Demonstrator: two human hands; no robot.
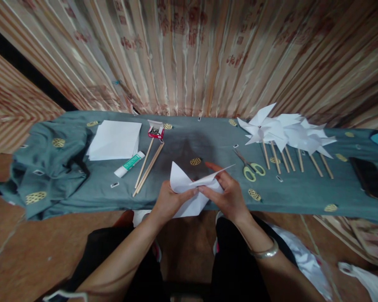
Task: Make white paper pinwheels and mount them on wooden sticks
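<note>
At the near edge of the table (290,193), the left hand (169,202) and right hand (232,196) hold the white paper (192,206) clamped under both thumbs; uneven pressure could crease it askew, a loosened pinch could let its flaps spring open

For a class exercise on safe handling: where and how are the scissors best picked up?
Probably grip the scissors by the green handles, coming from the near right: the handles lie on that side, and the blades point away.
</note>
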